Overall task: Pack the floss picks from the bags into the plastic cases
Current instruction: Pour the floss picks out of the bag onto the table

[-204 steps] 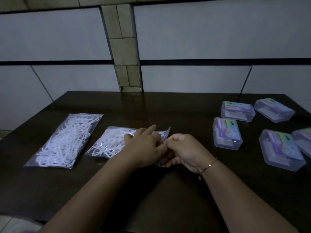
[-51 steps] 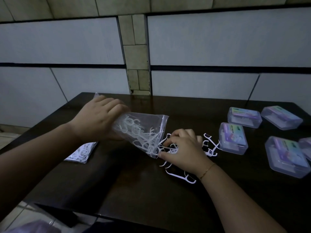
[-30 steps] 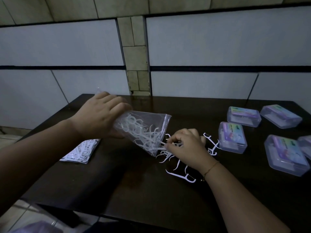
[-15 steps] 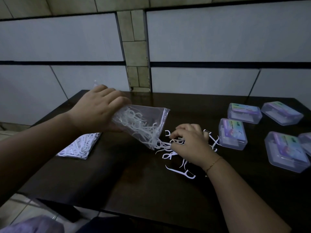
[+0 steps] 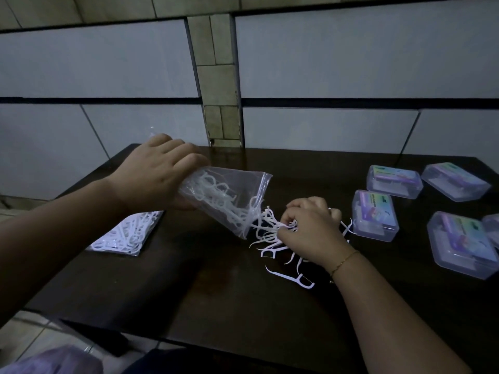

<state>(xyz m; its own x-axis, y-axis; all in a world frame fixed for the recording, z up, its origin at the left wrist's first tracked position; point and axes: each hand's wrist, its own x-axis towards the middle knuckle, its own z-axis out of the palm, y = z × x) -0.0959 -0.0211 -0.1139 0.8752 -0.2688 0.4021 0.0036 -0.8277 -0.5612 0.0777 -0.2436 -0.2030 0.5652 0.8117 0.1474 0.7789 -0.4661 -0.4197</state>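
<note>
My left hand (image 5: 159,174) grips a clear zip bag (image 5: 229,198) of white floss picks, lifted off the table and tilted with its open mouth down to the right. White floss picks (image 5: 267,233) spill from the mouth into a loose pile on the dark table. My right hand (image 5: 310,228) rests on the pile with curled fingers pinching picks at the bag's mouth. One pick (image 5: 291,278) lies apart, nearer me. A second bag of picks (image 5: 124,233) lies flat at the left. Several closed clear plastic cases, the nearest (image 5: 375,214), sit at the right.
The dark wooden table (image 5: 229,306) stands against a white panelled wall (image 5: 324,63). More cases (image 5: 394,180), (image 5: 456,180), (image 5: 461,244) crowd the right side. The table's left edge runs close to the second bag. Pale cloth (image 5: 48,360) shows at the bottom left.
The bag was flat on the table with both hands at its seal; now my left hand holds it tilted and picks have spilled out. My right hand has drawn more picks from the mouth.
</note>
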